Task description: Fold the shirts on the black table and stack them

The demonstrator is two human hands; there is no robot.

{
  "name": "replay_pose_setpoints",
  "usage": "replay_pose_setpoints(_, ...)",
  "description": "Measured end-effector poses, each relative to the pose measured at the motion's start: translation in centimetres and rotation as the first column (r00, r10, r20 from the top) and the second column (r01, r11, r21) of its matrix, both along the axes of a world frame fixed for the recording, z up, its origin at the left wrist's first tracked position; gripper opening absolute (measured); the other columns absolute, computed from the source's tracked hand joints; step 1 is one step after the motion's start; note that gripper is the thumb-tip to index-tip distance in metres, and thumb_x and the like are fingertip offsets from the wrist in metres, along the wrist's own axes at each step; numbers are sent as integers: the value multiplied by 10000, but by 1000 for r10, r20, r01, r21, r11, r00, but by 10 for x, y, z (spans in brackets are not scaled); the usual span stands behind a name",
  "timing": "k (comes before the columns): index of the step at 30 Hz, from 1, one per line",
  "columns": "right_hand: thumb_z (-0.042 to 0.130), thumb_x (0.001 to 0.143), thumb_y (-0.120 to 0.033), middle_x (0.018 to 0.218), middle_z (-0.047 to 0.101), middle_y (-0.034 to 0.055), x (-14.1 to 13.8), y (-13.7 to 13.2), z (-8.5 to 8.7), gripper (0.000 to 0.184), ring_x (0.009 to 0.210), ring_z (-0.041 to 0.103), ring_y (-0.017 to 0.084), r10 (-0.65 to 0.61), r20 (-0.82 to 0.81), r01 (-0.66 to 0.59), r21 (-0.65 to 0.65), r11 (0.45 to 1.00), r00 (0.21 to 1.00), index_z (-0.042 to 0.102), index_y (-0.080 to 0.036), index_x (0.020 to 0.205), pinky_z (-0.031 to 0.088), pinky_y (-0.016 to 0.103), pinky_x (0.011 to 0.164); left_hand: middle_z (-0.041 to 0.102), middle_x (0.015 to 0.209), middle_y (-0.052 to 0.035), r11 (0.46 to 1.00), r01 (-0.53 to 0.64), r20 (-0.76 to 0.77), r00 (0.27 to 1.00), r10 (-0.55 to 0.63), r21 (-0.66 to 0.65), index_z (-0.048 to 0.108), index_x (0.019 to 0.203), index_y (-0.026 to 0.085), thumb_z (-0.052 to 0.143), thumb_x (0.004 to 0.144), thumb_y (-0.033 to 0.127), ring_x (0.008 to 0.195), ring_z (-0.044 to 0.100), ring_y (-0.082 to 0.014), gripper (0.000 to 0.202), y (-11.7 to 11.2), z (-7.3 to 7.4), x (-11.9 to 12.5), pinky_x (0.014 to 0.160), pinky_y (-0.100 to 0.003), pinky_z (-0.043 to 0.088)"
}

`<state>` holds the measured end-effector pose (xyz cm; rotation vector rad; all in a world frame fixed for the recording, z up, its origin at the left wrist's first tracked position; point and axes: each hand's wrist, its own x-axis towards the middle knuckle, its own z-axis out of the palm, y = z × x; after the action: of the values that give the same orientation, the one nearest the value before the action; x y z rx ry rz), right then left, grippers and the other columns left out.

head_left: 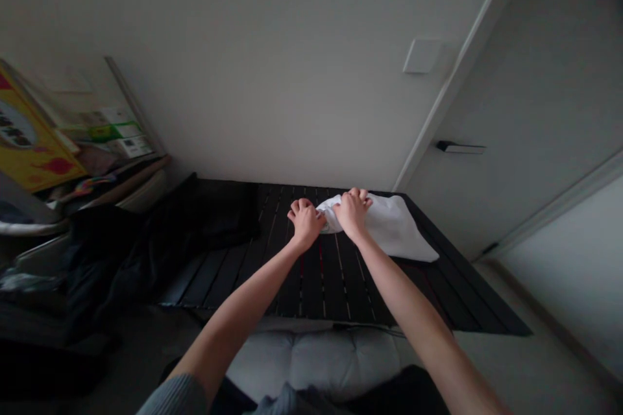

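A white cloth (399, 230), perhaps a garment, lies on the dark slatted table (311, 292). Its right part is spread flat, and its left end is narrow and bunched. At that bunched end my left hand (306, 224) has its fingers curled, closed on the fabric. My right hand (352, 213) grips the same cloth a little farther right, where the bunched part meets the flat part. Both palms face down, so the fingertips are partly hidden.
Black fabric (214, 214) covers the table's left end. Left of it, boxes and papers sit beside a yellow box (36, 142). A wall rises behind the table, with a door handle (460, 148) at right. A grey cushion (311, 363) is below the near edge.
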<state>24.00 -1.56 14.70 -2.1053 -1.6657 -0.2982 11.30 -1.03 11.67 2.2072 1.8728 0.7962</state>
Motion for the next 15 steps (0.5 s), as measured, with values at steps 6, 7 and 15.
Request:
replay_pose_setpoints(6,393,851,-156,1149,565,222,77,-11,43,313,1204,352,350,-260,56,240,234,942,964,667,-61,970,272,524,954,437,1339,-79,982,168,115,978,-177,86,700,927,214,547,873,416,1261,269,-316,258,6,44,78,973,-479,312)
replay_pose_setpoints(7,361,855,-131,1184,551,239,87,-12,44,347,1231,335,358,-322,47,301,255,919,945,660,-45,1007,258,541,967,416,1372,-73,975,211,110,970,-218,71,701,947,226,536,880,442,1286,245,-328,279,5,47,87,983,-501,306)
replay_pose_setpoints(15,384,858,-142,1280,513,261,88,-27,-6,380,1316,279,390,-295,75,288,95,953,953,624,-22,1128,266,534,988,403,1426,-85,964,245,49,969,-241,-108,617,1158,274,561,841,343,1327,244,-342,329,-3,4,74,991,-571,321)
